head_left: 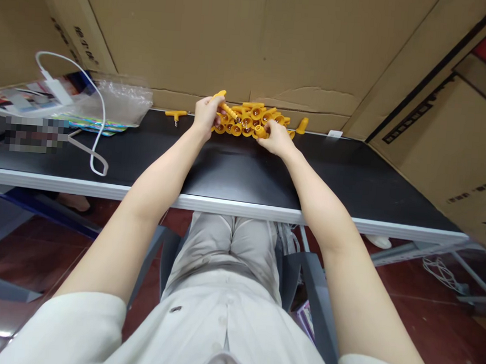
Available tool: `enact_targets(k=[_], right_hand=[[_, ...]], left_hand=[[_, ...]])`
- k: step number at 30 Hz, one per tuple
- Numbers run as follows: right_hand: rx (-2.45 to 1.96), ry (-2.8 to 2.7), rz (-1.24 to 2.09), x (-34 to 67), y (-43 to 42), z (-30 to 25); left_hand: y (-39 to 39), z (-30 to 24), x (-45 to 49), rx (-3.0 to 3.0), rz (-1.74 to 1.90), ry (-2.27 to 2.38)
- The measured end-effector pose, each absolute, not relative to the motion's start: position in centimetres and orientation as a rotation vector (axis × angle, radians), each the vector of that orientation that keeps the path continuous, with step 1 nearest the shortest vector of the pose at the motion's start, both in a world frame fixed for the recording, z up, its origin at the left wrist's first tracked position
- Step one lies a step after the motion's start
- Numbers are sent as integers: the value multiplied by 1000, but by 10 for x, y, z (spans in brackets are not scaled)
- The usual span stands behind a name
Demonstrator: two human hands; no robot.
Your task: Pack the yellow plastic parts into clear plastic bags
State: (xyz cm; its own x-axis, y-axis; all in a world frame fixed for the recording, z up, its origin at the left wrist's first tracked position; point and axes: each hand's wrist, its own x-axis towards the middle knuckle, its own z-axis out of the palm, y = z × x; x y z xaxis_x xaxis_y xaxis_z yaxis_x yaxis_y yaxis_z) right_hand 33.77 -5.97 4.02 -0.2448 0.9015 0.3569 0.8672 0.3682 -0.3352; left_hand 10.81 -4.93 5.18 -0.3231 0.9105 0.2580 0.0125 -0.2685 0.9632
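The person's forearms (169,168) cross the near edge of the bench (243,176) and stretch far forward, elbows bent a little outward, since the yellow pieces lie towards its back. The right hand (278,139), palm turned inward, has its grip pinching a yellow cup (261,132) between thumb and fingers at the front of the pile; held by its sides, the cup has its end pointing left, free of the fingers. The left hand (206,114), thumb side up, pinches a yellow ridged rod (230,112) near its upper end, so the shaft is exposed and slants down to the right over the pile. The pile of yellow cups (247,122) lies between the hands, many mouths facing the person, probably stacked close so they do not roll. A yellow T-shaped piece (175,114) lies apart to the left. The cardboard panel (186,39) behind likely acts as a backstop.
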Motion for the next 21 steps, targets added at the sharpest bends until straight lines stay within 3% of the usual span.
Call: enact_targets(k=[21], right_hand=[[-1396,-2163,85,332,-70,43]], left_hand=[[-53,51,112,1246,1553,1372]])
